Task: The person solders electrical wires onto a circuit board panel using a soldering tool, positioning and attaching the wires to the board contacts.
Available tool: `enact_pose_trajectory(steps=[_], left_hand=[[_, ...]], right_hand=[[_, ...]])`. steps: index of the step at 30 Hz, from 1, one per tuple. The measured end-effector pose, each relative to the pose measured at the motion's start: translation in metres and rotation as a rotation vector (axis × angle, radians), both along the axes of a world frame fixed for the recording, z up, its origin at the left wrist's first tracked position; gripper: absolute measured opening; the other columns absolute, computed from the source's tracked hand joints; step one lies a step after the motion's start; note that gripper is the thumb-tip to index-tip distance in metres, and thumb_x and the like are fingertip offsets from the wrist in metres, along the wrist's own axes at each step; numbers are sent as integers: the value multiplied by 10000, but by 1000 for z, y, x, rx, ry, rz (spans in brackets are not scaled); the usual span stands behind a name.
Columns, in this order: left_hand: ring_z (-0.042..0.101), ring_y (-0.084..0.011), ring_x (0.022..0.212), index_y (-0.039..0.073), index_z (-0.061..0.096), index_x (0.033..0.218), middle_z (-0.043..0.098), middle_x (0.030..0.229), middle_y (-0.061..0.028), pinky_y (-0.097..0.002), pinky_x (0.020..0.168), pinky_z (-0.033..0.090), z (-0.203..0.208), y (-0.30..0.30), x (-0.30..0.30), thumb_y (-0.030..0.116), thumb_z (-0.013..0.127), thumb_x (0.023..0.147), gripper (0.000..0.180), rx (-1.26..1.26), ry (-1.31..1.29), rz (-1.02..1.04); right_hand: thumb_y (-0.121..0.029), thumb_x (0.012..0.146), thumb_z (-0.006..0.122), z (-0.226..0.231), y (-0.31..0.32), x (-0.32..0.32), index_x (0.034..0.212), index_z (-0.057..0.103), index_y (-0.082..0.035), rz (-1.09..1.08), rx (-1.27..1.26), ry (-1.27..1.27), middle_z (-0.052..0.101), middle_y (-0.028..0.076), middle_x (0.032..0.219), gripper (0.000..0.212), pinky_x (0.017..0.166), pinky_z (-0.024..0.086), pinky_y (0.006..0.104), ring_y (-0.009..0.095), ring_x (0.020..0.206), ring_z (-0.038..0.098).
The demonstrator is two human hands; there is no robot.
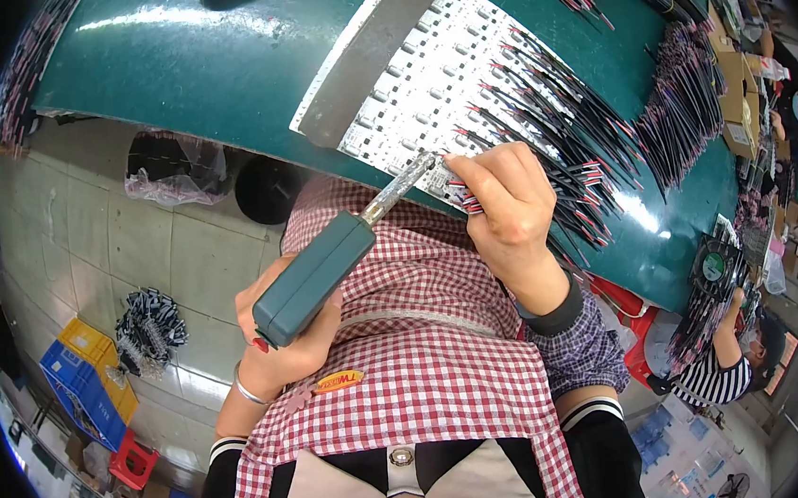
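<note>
My left hand [282,326] is wrapped around the dark green body of a soldering gun [318,273]. Its metal barrel reaches up and right to the near edge of a white circuit board panel [424,95] dotted with small parts. Beside the barrel's tip, my right hand [514,206] is closed, thumb and index finger pinched. Striped ends of thin red, black and white wires [472,197] stick out under its fingers. Rows of black and red wires [539,109] run from the panel's right side. A dark grey strip [372,52] lies along the panel's left part.
More wire bundles lie on the green table [183,59], at its far side and right [681,110]. Blue and yellow crates [88,380], a red stool [133,459] and a dark round bin [266,189] stand on the floor. A person in stripes [714,378] works at the right.
</note>
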State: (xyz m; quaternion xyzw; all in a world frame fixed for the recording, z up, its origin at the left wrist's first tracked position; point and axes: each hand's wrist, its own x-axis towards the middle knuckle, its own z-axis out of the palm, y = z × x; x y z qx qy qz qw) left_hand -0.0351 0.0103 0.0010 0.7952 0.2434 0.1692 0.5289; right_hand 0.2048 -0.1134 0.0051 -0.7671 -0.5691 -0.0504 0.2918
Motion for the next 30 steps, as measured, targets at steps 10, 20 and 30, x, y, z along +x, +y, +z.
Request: enact_pose_trajectory(steps=[10, 20, 30], left_hand=[[691, -287, 702, -40, 705, 880, 694, 857, -161, -315, 600, 535, -2, -7, -11, -14, 743, 681, 204, -49, 20, 131], [698, -274, 802, -35, 737, 908, 705, 945, -165, -340, 695, 568, -3, -15, -23, -28, 762, 779, 132, -58, 77, 183], [700, -271, 790, -6, 746, 929, 706, 948, -157, -340, 682, 568, -11, -11, -24, -21, 760, 783, 147, 162, 28, 80]], right_hand=[[74, 619, 611, -7, -3, 3, 971, 701, 0, 24, -4, -30, 571, 67, 833, 370, 630, 436, 365, 254, 786, 568], [112, 612, 756, -1, -16, 8, 1079, 733, -56, 106, 246, 113, 612, 59, 794, 497, 623, 482, 319, 225, 731, 592], [128, 663, 719, 1, -8, -10, 1121, 718, -2, 8, 7, 14, 667, 99, 842, 476, 600, 488, 316, 224, 694, 610]])
